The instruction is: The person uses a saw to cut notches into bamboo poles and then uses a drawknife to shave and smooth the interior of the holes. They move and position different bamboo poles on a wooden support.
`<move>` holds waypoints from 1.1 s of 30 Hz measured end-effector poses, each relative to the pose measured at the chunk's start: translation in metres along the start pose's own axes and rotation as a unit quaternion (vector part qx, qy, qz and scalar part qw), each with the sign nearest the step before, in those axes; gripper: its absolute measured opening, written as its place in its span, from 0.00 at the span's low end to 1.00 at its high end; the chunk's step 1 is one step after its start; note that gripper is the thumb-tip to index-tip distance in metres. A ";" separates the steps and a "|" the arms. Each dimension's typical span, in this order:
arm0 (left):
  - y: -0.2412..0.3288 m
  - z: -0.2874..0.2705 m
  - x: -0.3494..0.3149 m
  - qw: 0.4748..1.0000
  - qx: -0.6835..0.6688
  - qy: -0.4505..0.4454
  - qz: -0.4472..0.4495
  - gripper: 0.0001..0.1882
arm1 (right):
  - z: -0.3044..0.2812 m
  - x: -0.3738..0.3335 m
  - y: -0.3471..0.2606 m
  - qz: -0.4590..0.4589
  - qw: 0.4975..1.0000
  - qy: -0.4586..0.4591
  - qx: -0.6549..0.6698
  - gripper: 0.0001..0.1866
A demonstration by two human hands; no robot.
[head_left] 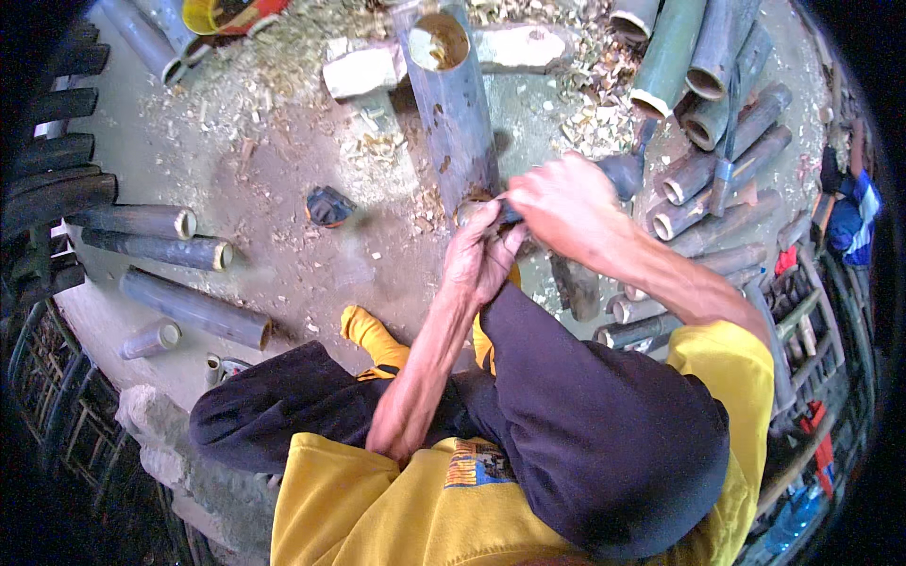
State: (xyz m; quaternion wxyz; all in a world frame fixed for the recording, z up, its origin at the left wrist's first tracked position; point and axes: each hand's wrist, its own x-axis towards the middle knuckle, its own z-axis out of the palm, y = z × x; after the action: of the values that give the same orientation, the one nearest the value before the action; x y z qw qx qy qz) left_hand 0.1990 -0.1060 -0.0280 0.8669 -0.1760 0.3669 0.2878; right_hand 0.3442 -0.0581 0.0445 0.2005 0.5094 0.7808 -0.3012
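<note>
A thick grey bamboo tube lies ahead of me, its far part by a pale block and its near end at my hands. The far end shows a pale, open mouth. My left hand is closed at the near end, palm partly up, its fingers around something mostly hidden. Over it, my right hand makes a fist against a small dark piece, whose kind I cannot make out. Just beyond my right knuckles is a dark, rounded tool head with a thin handle; it looks apart from my grip.
Pale wood blocks sit under the far part of the tube, among shavings. More bamboo tubes lie at left and right. A crumpled dark object is on the floor. My yellow-socked foot is nearby.
</note>
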 end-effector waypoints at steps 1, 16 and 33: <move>-0.001 -0.005 0.003 0.999 -0.048 -0.003 0.000 0.18 | -0.001 0.017 0.001 -0.039 0.998 -0.024 -0.052 0.08; 0.023 -0.001 -0.056 0.671 0.717 0.066 0.178 0.25 | -0.034 -0.061 -0.039 0.019 0.927 0.364 0.082 0.16; 0.115 -0.037 -0.104 0.418 0.894 0.151 0.062 0.20 | 0.047 0.065 -0.087 -0.216 0.947 0.054 0.231 0.13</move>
State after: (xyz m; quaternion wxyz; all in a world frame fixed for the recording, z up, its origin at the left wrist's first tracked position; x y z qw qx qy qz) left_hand 0.0486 -0.0749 0.0129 0.4460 0.6804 0.5527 -0.1804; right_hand 0.2387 -0.0723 -0.0070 -0.0349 0.3764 0.7905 -0.4818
